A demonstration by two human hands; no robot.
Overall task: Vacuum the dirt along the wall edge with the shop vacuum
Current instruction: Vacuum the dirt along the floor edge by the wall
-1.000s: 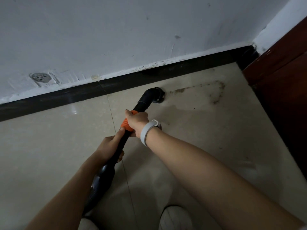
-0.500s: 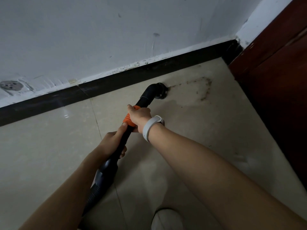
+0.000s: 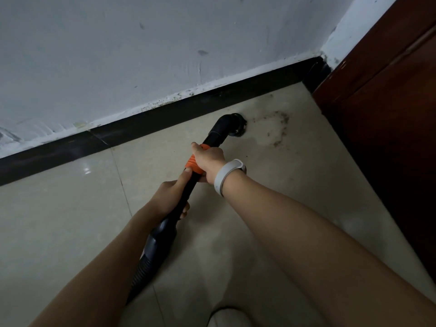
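Note:
A black vacuum wand [image 3: 213, 135] with an orange grip ring [image 3: 193, 164] slants across the beige tiled floor. Its curved nozzle [image 3: 237, 125] touches the floor close to the black skirting board [image 3: 179, 112]. My right hand [image 3: 208, 162], with a white wristband, grips the wand at the orange ring. Just below it my left hand [image 3: 171, 197] grips the black tube. A ribbed hose [image 3: 144, 272] runs back from the wand toward me. A patch of brown dirt [image 3: 277, 128] lies on the floor right of the nozzle.
A dark wooden door or cabinet [image 3: 387, 128] stands on the right, meeting the white wall [image 3: 141, 55] at the corner. A white shoe tip [image 3: 230, 317] shows at the bottom edge. A tile joint [image 3: 122, 185] runs toward me on the left.
The nozzle has slid right along the skirting toward the corner, reaching the left end of the dirt patch. The streak of dirt nearest the nozzle is gone. Both hands kept their grips.

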